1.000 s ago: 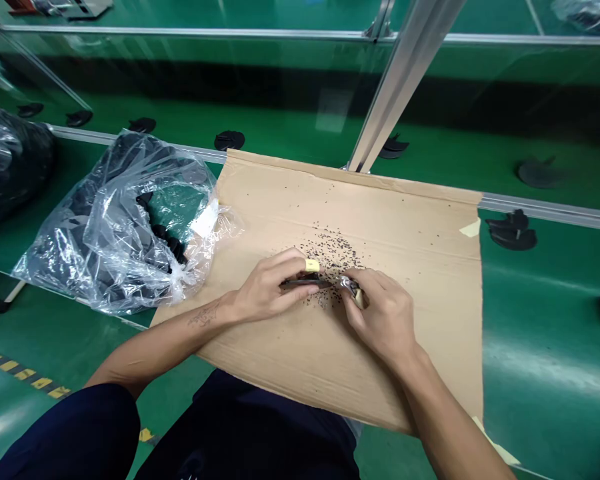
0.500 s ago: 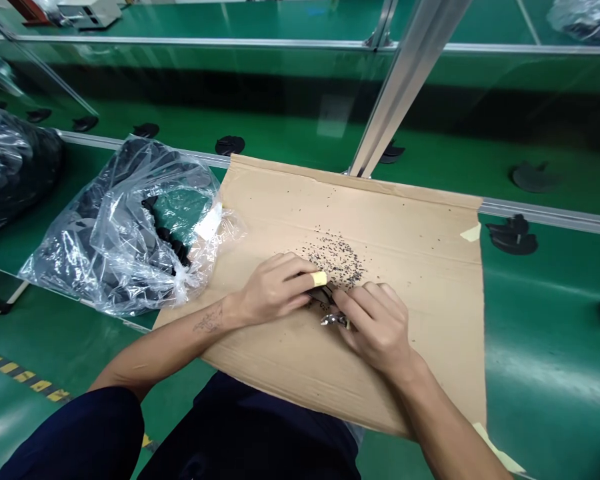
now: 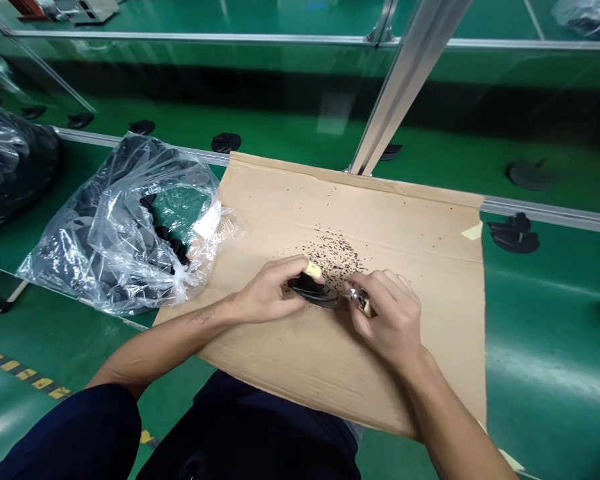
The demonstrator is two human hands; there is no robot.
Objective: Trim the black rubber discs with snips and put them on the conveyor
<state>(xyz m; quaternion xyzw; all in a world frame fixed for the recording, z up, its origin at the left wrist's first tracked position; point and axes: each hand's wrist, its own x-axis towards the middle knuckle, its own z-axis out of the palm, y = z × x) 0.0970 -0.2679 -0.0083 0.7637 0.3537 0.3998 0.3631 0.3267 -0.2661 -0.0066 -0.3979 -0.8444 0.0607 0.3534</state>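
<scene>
Hands apart, near the middle of the cardboard sheet (image 3: 280,360). Left hand (image 3: 267,293): clamped on a curved black part (image 3: 323,297), thumb below, yellow-wrapped finger (image 3: 313,270) on top. Right hand (image 3: 393,317): closed around a small shiny metal tool (image 3: 359,297), type not identifiable. Tool tip just beside the right end of the part; contact not confirmable. Judged as close work at the part's edge, calling for a firm left grip and fingers clear of the tip. Black bits (image 3: 336,252) scattered beneath and beyond. To the left, on the table (image 3: 540,333), a clear plastic bag (image 3: 120,233) of black pieces; to the right, another black part (image 3: 515,237).
</scene>
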